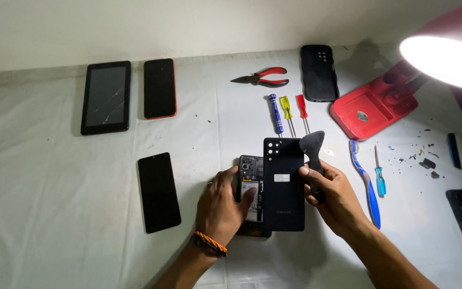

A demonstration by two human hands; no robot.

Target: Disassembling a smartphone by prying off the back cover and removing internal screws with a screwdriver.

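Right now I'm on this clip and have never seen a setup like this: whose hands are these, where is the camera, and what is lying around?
One camera, worn on the person's head, looks down at their own two bare hands over a white cloth. The left hand steadies an opened phone with its insides showing. The right hand grips a black pry tool beside the dark back cover, which lies partly over the phone. Around them: three screwdrivers, red pliers, a blue toothbrush, a cracked tablet, spare phones, and a red lamp.
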